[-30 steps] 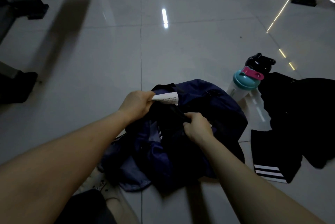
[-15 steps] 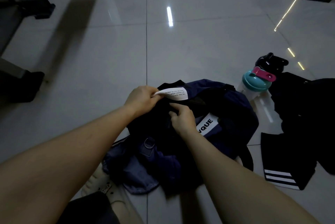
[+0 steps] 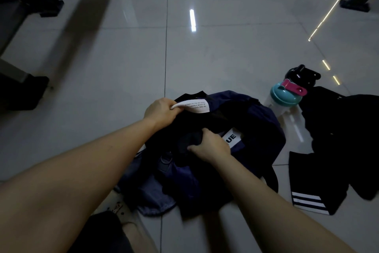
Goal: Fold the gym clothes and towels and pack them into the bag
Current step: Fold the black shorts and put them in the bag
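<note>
1. A black garment [image 3: 207, 123] is held over the open top of the navy bag [image 3: 265, 119]. It is judged to be partway through being tucked in and not yet settled inside.
2. The left hand [image 3: 162, 112] is clenched on the garment's edge at the far left of the bag, and a white printed label [image 3: 195, 106] is caught in the grasp.
3. The right hand [image 3: 210, 147] is curled round a bunched fold of the same dark cloth over the middle of the bag.
4. It cannot be told whether anything is already packed underneath, because the inside of the bag is too dark.
5. Black shorts with white stripes [image 3: 313, 183] are seen lying flat on the floor just right of the bag. A loose heap of black clothing [image 3: 346, 129] lies beyond them, further right, and is judged unfolded. Both are left to be packed.
6. A teal-lidded shaker bottle [image 3: 284, 99] stands just past the bag's far right end, with a black bottle [image 3: 301, 74] behind it.
7. Blue denim-like cloth [image 3: 151, 197] is seen at the bag's near left side; it cannot be told whether it belongs to the bag.
8. The task is judged to be less than half done.
</note>
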The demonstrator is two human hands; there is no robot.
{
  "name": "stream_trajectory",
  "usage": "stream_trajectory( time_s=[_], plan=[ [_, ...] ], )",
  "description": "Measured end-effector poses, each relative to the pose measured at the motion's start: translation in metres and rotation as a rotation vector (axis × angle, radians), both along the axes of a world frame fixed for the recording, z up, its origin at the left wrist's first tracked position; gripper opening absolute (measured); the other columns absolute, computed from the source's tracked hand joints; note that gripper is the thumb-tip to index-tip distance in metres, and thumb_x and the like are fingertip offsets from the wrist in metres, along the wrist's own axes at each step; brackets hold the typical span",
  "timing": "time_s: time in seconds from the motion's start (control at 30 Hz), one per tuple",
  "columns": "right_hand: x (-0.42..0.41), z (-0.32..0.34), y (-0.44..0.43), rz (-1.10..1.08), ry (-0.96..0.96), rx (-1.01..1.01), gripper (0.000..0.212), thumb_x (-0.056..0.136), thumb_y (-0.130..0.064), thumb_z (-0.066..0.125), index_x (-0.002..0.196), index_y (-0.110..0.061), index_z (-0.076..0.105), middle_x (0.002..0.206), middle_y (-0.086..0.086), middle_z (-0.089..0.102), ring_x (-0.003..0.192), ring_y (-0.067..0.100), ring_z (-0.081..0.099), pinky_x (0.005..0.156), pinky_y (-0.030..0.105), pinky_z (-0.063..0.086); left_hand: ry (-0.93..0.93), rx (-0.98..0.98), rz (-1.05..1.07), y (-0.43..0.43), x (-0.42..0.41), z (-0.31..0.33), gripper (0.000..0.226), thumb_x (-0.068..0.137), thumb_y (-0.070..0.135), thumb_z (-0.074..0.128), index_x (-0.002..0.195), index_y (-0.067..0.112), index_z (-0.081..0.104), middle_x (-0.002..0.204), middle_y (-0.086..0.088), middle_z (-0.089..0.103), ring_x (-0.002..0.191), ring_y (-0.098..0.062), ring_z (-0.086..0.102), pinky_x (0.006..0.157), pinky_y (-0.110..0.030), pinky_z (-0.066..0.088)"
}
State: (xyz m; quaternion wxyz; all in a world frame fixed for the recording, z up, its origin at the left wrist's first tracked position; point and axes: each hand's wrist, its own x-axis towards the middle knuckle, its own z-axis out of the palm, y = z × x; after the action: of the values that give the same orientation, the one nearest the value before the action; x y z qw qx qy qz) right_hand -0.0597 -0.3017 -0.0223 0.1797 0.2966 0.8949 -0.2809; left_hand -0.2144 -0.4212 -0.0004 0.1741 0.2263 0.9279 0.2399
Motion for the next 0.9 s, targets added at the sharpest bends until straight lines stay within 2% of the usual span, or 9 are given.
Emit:
stream_trajectory(
  time_s=[0.1, 0.27, 0.37, 0.43, 0.47, 0.57, 0.63, 0.77, 0.9],
  plan=[
    [-0.005, -0.007, -0.003, 0.064, -0.018, -0.015, 0.046, 0.083, -0.028, 0.072, 0.126, -0.020, 0.058, 0.119, 0.007, 0.067, 0.111, 0.031, 0.063, 0.088, 0.040, 0.054, -0.058, 0.003, -0.024, 0.000, -0.003, 0.006, 0.045, 0.094, 0.058, 0.059, 0.070, 0.021, 0.067, 0.058, 0.003, 0.058, 0.054, -0.016, 0.054, 0.053, -0.029, 0.033],
    [-0.019, -0.017, -0.010, 0.148, 0.263, 0.051, 0.031, 0.085, -0.006, 0.061, 0.114, -0.015, 0.059, 0.109, 0.012, 0.067, 0.104, 0.032, 0.063, 0.084, 0.036, 0.050, -0.055, 0.138, -0.024, 0.000, -0.010, 0.015, 0.051, 0.094, 0.055, 0.062, 0.064, 0.015, 0.062, 0.053, 0.004, 0.051, 0.049, -0.013, 0.047, 0.053, -0.030, 0.032],
    [-0.012, -0.026, -0.011, 0.208, 0.133, 0.160, 0.045, 0.095, -0.027, 0.062, 0.133, -0.007, 0.046, 0.126, 0.017, 0.054, 0.114, 0.034, 0.055, 0.088, 0.041, 0.048, 0.195, -0.036, -0.060, -0.001, -0.005, 0.005, 0.042, 0.096, 0.059, 0.054, 0.083, 0.023, 0.071, 0.072, 0.003, 0.065, 0.069, -0.020, 0.063, 0.057, -0.031, 0.039],
    [0.000, -0.026, -0.008, 0.262, 0.130, 0.337, 0.057, 0.099, -0.045, 0.052, 0.137, -0.004, 0.043, 0.130, 0.017, 0.050, 0.116, 0.033, 0.052, 0.091, 0.043, 0.047, 0.278, -0.187, -0.117, -0.001, 0.000, -0.005, 0.033, 0.096, 0.054, 0.055, 0.109, 0.028, 0.071, 0.096, -0.003, 0.069, 0.092, -0.028, 0.065, 0.068, -0.034, 0.044],
    [0.007, -0.024, -0.005, 0.310, 0.168, 0.405, 0.060, 0.100, -0.050, 0.044, 0.138, -0.004, 0.043, 0.132, 0.016, 0.051, 0.118, 0.032, 0.052, 0.094, 0.044, 0.046, 0.303, -0.222, -0.160, -0.002, 0.002, -0.010, 0.040, 0.095, 0.054, 0.057, 0.124, 0.028, 0.065, 0.110, -0.005, 0.067, 0.104, -0.030, 0.063, 0.077, -0.037, 0.047],
    [0.030, -0.019, 0.009, 0.532, 0.124, 0.403, 0.072, 0.100, -0.054, 0.024, 0.153, -0.005, 0.027, 0.151, 0.017, 0.042, 0.139, 0.032, 0.039, 0.116, 0.049, 0.028, 0.422, -0.170, -0.371, -0.004, 0.013, -0.016, 0.090, 0.082, 0.072, 0.058, 0.156, 0.030, 0.030, 0.151, -0.008, 0.043, 0.135, -0.030, 0.044, 0.114, -0.045, 0.035],
    [0.041, -0.018, 0.018, 0.645, -0.008, 0.322, 0.074, 0.101, -0.050, 0.026, 0.159, -0.006, 0.012, 0.160, 0.016, 0.030, 0.148, 0.030, 0.026, 0.122, 0.050, 0.015, 0.499, -0.210, -0.530, -0.008, 0.024, -0.017, 0.106, 0.075, 0.087, 0.048, 0.160, 0.035, 0.014, 0.165, -0.008, 0.019, 0.149, -0.028, 0.023, 0.124, -0.050, 0.016],
    [0.047, -0.019, 0.027, 0.725, -0.090, 0.276, 0.079, 0.100, -0.047, 0.030, 0.160, -0.006, -0.001, 0.167, 0.015, 0.011, 0.154, 0.027, 0.011, 0.124, 0.047, 0.009, 0.531, -0.515, -0.650, -0.015, 0.040, -0.035, 0.117, 0.067, 0.100, 0.030, 0.160, 0.038, -0.005, 0.166, -0.010, -0.023, 0.153, -0.033, -0.019, 0.119, -0.064, -0.005],
    [0.043, -0.026, 0.034, 0.842, -0.160, 0.361, 0.095, 0.094, -0.058, 0.037, 0.159, -0.008, -0.011, 0.168, 0.013, -0.007, 0.155, 0.027, -0.006, 0.125, 0.050, 0.001, 0.543, -0.660, -0.554, -0.010, 0.049, -0.048, 0.116, 0.072, 0.096, 0.035, 0.161, 0.033, -0.006, 0.160, -0.014, -0.038, 0.148, -0.039, -0.032, 0.114, -0.070, -0.008]
  ],
)
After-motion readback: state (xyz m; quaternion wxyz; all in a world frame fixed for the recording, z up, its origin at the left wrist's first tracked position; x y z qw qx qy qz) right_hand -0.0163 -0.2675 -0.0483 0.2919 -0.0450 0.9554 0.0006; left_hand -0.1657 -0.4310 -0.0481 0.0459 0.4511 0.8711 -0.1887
